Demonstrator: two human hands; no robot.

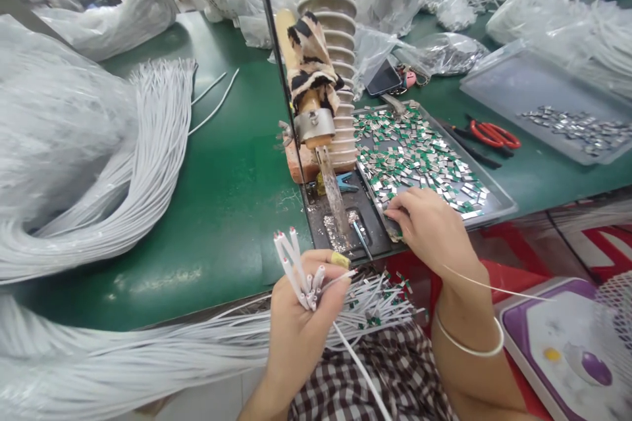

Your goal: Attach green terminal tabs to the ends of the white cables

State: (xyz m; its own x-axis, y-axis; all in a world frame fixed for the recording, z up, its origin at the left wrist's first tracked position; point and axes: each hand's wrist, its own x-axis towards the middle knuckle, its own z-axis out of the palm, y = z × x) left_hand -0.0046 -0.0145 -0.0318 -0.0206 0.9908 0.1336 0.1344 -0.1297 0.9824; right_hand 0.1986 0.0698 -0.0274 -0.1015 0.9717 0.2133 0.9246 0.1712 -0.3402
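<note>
My left hand is closed round a bunch of several white cables, their stripped ends pointing up. My right hand lies knuckles-up on the near edge of a metal tray full of small green and silver circuit boards; its fingertips curl down onto the boards and what they pinch is hidden. Between the hands a soldering iron slants down in its holder over a dark stand. More cables with boards attached lie on my lap.
Big bundles of white cable cover the left of the green bench. A second tray with metal parts and red scissors lie at the right. Plastic bags, a fan and a phone stand behind.
</note>
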